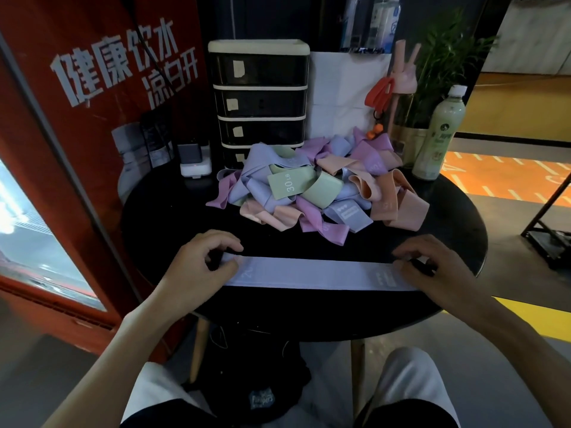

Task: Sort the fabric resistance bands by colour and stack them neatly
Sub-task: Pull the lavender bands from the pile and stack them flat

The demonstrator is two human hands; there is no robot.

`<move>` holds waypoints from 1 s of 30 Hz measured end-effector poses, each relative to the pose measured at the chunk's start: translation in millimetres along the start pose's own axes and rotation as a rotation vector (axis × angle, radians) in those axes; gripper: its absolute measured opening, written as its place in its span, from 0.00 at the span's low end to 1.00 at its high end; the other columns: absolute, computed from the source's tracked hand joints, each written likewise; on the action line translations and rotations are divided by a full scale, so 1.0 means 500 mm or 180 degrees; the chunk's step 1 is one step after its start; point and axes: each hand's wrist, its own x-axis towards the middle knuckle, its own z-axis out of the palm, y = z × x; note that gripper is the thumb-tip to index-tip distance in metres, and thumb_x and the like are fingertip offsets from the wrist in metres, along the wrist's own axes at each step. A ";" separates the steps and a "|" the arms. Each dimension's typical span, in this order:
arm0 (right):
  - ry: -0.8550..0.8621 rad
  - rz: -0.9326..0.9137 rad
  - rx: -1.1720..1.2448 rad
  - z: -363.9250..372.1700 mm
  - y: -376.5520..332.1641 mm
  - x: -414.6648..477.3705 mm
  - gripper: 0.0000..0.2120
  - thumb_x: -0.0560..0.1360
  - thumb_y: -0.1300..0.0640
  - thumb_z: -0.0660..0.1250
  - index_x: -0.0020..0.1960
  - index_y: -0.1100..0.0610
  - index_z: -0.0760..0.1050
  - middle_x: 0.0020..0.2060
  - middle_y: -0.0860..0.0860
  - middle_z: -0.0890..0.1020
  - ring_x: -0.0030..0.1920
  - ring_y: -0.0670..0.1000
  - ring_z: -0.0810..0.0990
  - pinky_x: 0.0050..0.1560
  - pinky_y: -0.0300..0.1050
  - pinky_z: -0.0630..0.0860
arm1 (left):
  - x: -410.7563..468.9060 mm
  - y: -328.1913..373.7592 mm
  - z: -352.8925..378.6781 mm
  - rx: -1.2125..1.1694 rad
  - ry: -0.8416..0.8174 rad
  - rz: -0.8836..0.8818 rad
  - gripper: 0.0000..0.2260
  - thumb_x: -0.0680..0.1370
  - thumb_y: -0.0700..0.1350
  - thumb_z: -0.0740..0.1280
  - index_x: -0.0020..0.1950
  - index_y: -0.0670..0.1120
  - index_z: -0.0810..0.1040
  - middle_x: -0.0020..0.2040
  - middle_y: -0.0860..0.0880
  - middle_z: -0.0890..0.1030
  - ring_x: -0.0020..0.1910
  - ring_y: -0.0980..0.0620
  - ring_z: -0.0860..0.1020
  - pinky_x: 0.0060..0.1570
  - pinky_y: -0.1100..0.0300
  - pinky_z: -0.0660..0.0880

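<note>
We look into a dim indoor scene. Light comes mainly from the right, where the orange floor (509, 180) glows, and from a bright, washed-out screen (27, 230) at the near left. The black table (457, 217) swallows detail and shows only a faint sheen; the lavender band (309, 271) stands out pale on it. Wide-angle bending curves the edges, the whole picture is soft and slightly smeared, and shadows are weak and diffuse.

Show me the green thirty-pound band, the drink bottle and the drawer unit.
green 30 LB band (289, 183), head view, printed label.
drink bottle (446, 122), head view, body.
drawer unit (262, 101), head view, second drawer front.
</note>
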 end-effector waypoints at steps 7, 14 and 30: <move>-0.0548 -0.0302 0.0165 -0.025 0.017 -0.008 0.29 0.58 0.20 0.62 0.52 0.34 0.77 0.55 0.34 0.76 0.60 0.43 0.74 0.58 0.44 0.72 | -0.001 -0.006 -0.009 0.0156 -0.0671 0.0279 0.16 0.66 0.62 0.74 0.51 0.59 0.81 0.56 0.62 0.79 0.60 0.54 0.76 0.62 0.59 0.71; -0.0505 -0.0174 0.0187 -0.022 0.013 -0.009 0.13 0.66 0.45 0.74 0.48 0.36 0.77 0.53 0.35 0.76 0.60 0.40 0.72 0.61 0.46 0.71 | -0.002 -0.010 -0.009 0.0248 -0.0698 0.0338 0.15 0.67 0.64 0.72 0.51 0.61 0.81 0.57 0.62 0.79 0.61 0.54 0.75 0.64 0.52 0.71; -0.0423 0.0141 0.0116 -0.014 -0.022 0.061 0.05 0.74 0.55 0.72 0.48 0.49 0.78 0.46 0.45 0.80 0.46 0.42 0.78 0.46 0.34 0.75 | 0.065 0.106 0.175 0.0462 -0.1007 0.0972 0.16 0.72 0.64 0.65 0.50 0.55 0.81 0.50 0.61 0.78 0.53 0.60 0.74 0.58 0.49 0.72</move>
